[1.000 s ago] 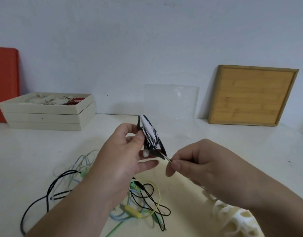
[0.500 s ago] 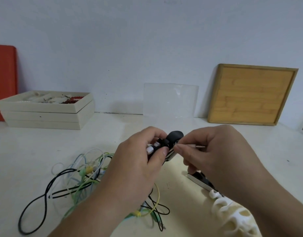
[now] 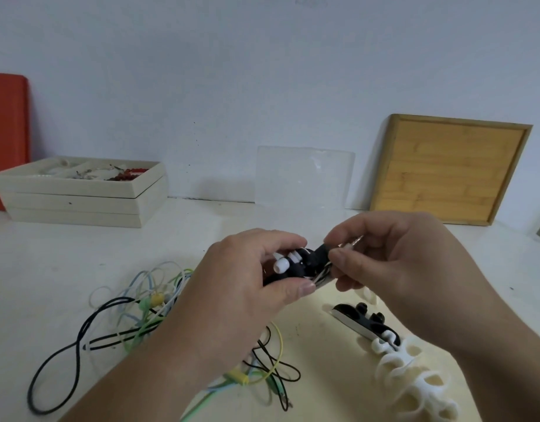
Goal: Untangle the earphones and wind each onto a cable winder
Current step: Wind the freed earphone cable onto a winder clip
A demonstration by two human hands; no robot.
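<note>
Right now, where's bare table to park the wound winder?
Free: the table between the stacked trays and the cable tangle, and the strip before the clear sheet. A smaller patch lies between the tangle and the spare winders. Crowded: under the left hand, and near right.

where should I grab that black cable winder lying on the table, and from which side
Probably pinch the black cable winder across its narrow width near the free rounded end, coming from above and the left. It lies flat, and its other end is against the white winders, under the right hand's forearm.
</note>
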